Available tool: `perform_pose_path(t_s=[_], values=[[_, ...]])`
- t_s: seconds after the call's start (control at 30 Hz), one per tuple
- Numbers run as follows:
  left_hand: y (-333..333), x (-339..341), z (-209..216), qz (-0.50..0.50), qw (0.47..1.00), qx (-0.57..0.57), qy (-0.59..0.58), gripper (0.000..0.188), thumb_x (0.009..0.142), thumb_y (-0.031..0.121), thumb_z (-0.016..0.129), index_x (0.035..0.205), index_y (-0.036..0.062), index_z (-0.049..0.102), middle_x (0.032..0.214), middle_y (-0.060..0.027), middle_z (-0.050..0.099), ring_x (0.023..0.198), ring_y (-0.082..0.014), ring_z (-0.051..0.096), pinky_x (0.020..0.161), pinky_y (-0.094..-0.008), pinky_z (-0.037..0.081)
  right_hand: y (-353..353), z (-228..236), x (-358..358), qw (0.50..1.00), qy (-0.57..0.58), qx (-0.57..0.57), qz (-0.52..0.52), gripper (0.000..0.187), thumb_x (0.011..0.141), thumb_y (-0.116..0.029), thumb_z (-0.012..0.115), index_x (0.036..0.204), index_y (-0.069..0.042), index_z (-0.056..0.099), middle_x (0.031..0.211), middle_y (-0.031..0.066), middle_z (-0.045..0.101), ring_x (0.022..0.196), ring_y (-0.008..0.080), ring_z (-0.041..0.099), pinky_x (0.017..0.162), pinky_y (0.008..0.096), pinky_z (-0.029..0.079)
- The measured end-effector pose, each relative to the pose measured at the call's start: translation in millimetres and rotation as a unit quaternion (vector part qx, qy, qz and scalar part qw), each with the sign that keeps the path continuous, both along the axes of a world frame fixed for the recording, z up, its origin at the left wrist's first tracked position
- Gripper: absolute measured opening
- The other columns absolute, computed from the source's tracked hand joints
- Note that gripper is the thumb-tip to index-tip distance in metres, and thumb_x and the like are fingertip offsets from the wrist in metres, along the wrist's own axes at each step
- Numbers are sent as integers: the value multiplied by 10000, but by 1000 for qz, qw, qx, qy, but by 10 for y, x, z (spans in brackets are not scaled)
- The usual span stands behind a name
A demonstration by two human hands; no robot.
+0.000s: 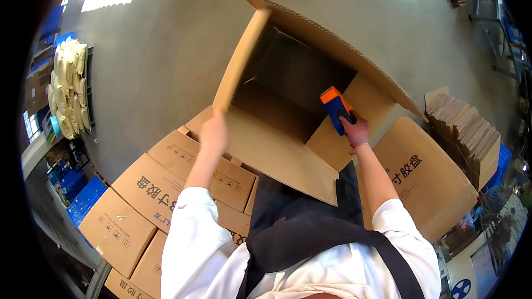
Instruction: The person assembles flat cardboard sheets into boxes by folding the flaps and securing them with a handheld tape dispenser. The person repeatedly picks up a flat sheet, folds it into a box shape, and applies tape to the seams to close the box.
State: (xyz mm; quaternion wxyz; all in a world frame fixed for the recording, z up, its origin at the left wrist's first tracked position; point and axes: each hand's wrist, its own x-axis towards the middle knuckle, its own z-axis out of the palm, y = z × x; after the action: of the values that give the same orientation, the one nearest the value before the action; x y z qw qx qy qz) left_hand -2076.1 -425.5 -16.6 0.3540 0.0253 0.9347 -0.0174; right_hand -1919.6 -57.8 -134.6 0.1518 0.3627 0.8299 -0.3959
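Observation:
An open cardboard box (277,138) stands tilted in front of me, its flaps spread and its dark inside showing. My left hand (213,134), blurred by motion, grips the lower corner of the box's left flap (242,58); its fingertips are partly hidden. In a reddish glove, my right hand (357,131) is closed around a blue-and-orange handheld tool (336,111). The tool's orange end points up and left over the box's opening, beside the right flap (350,127). Its exact kind is unclear.
Closed printed cartons (149,188) are stacked at the lower left, and another carton (426,174) stands at the right. Beyond it are stacked flat cardboard sheets (463,127) and a wire-guarded fan (501,213). Pale sacks (69,88) are piled at the far left.

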Motion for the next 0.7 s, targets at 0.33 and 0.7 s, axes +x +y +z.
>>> perform_pose_path(t_s=[0.33,0.7], values=[[530,-8,-1351,46,953,-45,-298,846,875,441,521,1483,95,44,1488,-266,125,1331,-415,302,1082,-429,297,127,-243,145,994,4,-106,4,605,665,-269,807,1166,-15,584,995,185,667,937,306,647,817,353,497],[-745,171,-10,49,926,184,326,338,971,195,406,1257,132,575,1472,-118,313,1373,-295,262,1100,-416,260,168,-245,90,965,37,-230,-123,538,756,-223,750,1185,27,545,1034,146,650,931,227,622,813,312,489]])
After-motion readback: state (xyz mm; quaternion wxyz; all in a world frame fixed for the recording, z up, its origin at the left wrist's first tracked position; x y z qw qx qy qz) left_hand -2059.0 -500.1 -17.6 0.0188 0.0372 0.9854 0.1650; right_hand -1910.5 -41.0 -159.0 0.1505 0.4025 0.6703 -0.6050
